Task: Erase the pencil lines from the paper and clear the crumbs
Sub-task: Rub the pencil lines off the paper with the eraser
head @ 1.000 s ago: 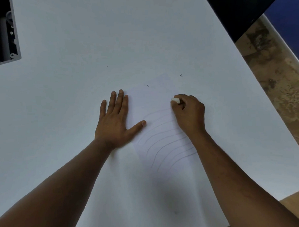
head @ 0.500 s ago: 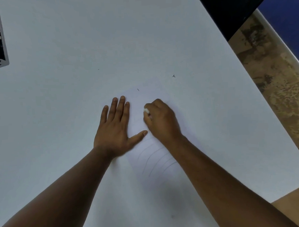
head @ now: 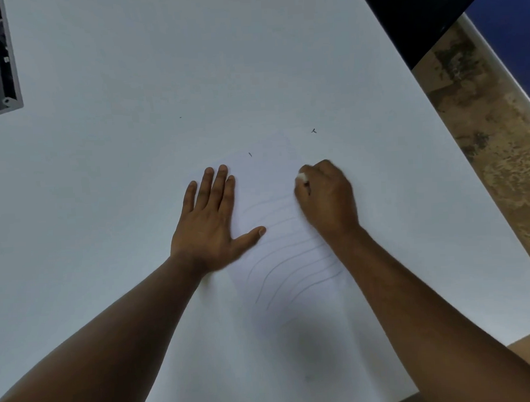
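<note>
Two likely crumbs (head: 314,131) beyond paper (head: 266,182)

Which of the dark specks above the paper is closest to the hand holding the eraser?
The larger speck, straight above the right hand. The thin speck lies further left, and the tiny dot is farthest.

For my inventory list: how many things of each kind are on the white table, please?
Paper sheet: 1
Eraser: 1
Dark crumbs: 2 plainly visible
Hands: 2, left hand and right hand
Total: 6
</note>
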`<action>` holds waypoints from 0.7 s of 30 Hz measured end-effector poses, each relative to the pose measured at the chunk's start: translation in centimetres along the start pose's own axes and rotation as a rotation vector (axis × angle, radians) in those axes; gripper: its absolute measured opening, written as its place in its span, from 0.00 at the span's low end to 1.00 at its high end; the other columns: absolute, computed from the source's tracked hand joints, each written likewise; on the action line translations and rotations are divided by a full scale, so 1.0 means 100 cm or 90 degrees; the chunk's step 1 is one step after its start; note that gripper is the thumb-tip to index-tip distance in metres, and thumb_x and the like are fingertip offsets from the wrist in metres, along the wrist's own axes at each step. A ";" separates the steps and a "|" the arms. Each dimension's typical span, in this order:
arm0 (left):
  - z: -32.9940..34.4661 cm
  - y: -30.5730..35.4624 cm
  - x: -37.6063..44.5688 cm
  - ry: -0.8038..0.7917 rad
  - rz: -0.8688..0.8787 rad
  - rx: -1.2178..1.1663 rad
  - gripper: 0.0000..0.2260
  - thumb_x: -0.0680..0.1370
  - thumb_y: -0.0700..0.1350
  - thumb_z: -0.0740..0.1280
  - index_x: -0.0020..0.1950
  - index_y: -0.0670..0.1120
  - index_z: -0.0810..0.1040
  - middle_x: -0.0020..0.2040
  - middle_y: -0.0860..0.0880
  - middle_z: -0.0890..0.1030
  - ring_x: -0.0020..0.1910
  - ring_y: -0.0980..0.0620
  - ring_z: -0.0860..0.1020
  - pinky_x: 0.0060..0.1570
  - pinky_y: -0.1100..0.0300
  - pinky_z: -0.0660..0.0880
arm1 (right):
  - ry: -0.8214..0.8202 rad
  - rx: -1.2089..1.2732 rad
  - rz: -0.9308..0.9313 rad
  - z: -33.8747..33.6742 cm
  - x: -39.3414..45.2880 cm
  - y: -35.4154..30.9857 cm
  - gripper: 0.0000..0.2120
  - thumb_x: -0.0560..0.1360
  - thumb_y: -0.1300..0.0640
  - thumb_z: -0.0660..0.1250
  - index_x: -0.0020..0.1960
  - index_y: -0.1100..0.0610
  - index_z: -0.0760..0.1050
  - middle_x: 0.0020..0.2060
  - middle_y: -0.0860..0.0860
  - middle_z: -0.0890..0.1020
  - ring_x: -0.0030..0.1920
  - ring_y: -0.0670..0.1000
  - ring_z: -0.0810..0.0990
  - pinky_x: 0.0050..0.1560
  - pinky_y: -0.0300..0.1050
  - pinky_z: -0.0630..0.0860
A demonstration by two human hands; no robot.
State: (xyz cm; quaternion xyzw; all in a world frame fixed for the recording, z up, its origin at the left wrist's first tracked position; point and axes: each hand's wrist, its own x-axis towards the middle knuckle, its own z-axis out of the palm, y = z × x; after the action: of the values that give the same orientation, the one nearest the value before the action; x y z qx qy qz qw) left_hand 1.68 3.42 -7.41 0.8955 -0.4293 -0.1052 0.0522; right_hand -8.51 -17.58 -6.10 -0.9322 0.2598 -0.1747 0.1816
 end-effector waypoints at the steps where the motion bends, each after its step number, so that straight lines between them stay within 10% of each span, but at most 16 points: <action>1: 0.000 0.000 0.000 0.001 0.000 -0.004 0.48 0.77 0.76 0.45 0.85 0.43 0.43 0.85 0.47 0.40 0.83 0.48 0.36 0.82 0.44 0.41 | 0.011 -0.011 0.029 -0.003 0.006 0.006 0.07 0.73 0.63 0.66 0.36 0.60 0.74 0.35 0.55 0.74 0.35 0.56 0.74 0.34 0.50 0.74; 14: 0.006 -0.003 0.000 0.027 0.003 -0.018 0.50 0.77 0.75 0.49 0.84 0.38 0.46 0.85 0.41 0.43 0.84 0.44 0.40 0.82 0.45 0.43 | -0.129 0.055 -0.192 0.030 0.000 -0.067 0.10 0.73 0.59 0.62 0.38 0.61 0.79 0.33 0.58 0.77 0.34 0.59 0.76 0.34 0.49 0.74; 21: 0.003 -0.001 0.000 0.014 -0.016 -0.031 0.51 0.76 0.77 0.48 0.84 0.40 0.42 0.85 0.43 0.39 0.83 0.47 0.36 0.82 0.47 0.40 | -0.059 -0.058 -0.057 0.006 0.044 -0.022 0.08 0.72 0.61 0.63 0.36 0.61 0.77 0.35 0.59 0.75 0.36 0.60 0.75 0.34 0.48 0.70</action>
State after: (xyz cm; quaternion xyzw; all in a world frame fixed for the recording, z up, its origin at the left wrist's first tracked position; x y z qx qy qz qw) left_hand 1.65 3.51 -7.69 0.9004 -0.4146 -0.1065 0.0777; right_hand -3.78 -18.11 -4.65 -0.9574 0.2164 -0.1270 0.1428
